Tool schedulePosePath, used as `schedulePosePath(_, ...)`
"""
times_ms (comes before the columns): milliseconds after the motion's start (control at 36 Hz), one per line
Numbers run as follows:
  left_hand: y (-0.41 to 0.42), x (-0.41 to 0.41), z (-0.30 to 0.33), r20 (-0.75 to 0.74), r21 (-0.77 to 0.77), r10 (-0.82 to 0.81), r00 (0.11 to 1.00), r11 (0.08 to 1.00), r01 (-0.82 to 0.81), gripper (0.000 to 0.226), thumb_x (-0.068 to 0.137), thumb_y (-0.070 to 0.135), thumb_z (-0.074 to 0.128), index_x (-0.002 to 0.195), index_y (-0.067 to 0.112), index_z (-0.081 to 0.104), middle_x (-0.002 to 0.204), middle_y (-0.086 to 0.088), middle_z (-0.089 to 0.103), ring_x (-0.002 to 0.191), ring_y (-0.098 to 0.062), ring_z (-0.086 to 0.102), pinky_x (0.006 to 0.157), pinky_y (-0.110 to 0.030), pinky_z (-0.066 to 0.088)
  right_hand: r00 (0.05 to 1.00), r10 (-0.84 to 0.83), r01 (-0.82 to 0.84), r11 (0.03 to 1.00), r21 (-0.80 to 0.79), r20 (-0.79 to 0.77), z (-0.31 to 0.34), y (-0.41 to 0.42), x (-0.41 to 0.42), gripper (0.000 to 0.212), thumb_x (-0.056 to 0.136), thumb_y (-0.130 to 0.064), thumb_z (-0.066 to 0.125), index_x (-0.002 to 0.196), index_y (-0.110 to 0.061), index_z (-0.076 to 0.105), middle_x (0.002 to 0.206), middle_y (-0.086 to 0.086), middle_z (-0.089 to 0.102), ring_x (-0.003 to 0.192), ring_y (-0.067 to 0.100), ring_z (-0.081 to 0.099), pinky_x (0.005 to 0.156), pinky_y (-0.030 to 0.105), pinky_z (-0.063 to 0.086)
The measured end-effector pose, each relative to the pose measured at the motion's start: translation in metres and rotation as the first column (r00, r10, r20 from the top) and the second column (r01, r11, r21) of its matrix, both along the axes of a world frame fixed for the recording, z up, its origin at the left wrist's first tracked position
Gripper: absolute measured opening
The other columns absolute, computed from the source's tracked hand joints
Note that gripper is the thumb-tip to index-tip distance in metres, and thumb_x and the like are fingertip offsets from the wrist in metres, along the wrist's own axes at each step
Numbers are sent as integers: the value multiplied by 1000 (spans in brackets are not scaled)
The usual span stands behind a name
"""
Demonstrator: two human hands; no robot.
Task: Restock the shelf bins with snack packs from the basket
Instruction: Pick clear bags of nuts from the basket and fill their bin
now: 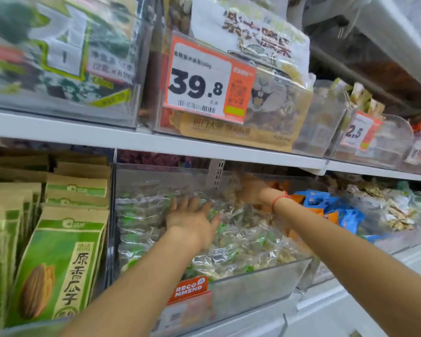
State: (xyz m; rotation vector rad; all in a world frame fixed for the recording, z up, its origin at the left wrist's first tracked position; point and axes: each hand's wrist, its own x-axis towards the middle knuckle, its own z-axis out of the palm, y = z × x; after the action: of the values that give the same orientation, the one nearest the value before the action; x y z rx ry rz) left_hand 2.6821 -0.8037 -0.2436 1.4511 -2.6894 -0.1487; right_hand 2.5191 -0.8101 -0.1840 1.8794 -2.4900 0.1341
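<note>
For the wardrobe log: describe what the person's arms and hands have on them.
Both forearms are bare, with no sleeves in view. The right hand has a thin red string bracelet round the wrist. The left hand shows no bracelet, watch or glove. No rings can be made out on either hand, though the right one is blurred.

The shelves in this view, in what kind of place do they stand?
Most likely a snack aisle in a shop or supermarket. The price tag reading 39.8 carries a barcode, clear bins hold small snack packs, and green sunflower seed bags stand in rows on the left.
</note>
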Motion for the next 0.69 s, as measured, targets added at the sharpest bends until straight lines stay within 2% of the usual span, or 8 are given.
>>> schedulePosePath(83,1,0,1,22,-11,16,1000,1000,-16,59,99,54,6,153,29,0,160,-2,-8,146,-25,-11,117,-48,-9,996,-85,73,956,-286,-29,-12,3,-11,55,90,-12,52,142,-16,34,131,14,54,108,35,59,74,33,46)
schedulePosePath(167,2,0,3,68,-40,39,997,999,-36,61,97,57,5,152,30,1,160,-3,-3,147,-27,-7,116,-53,-9,983,-108,39,910,-414,-146,-18,10,-8,39,90,-9,53,128,-18,54,121,11,62,106,34,61,80,36,50)
schedulePosePath(250,2,0,5,90,-59,45,995,997,-40,63,97,59,6,152,31,4,160,-3,2,147,-27,-2,114,-58,-5,960,-67,-26,946,-323,-273,-27,7,-1,35,89,0,56,119,-17,62,118,9,63,103,28,64,84,33,53)
schedulePosePath(333,-2,0,5,106,-57,41,994,998,-35,63,96,60,7,153,30,4,160,-3,2,147,-27,-1,114,-60,-3,956,-48,-26,969,-244,-291,-29,-8,-4,35,90,-3,55,123,-14,59,124,10,57,111,27,58,90,33,49)
schedulePosePath(444,-3,0,5,112,-47,30,993,999,-25,64,96,60,6,152,29,2,160,-4,0,147,-29,-4,114,-60,-3,987,-71,48,986,-159,-142,-17,-24,-13,31,88,-10,60,118,-11,63,116,10,63,104,25,62,89,31,52)
schedulePosePath(528,-3,0,3,93,-54,23,995,998,-18,63,97,59,8,153,29,4,160,-4,3,147,-29,-2,114,-58,-2,999,-13,10,997,-71,-43,-10,-31,-16,28,84,-10,66,112,-16,69,110,5,68,97,22,66,87,32,55)
schedulePosePath(611,0,0,5,119,-57,30,992,998,-23,62,98,57,9,153,29,7,160,-5,5,146,-30,-1,114,-57,-1,999,47,-47,999,14,11,-7,-32,-17,26,85,-10,65,108,-19,70,113,0,67,104,20,64,90,31,53)
schedulePosePath(694,4,-1,8,156,-85,40,987,996,-27,61,99,55,9,152,25,14,160,-8,7,146,-31,2,114,-56,1,992,97,-105,989,108,76,-9,-23,-14,33,87,-5,61,118,-15,67,125,0,63,115,15,58,100,25,44)
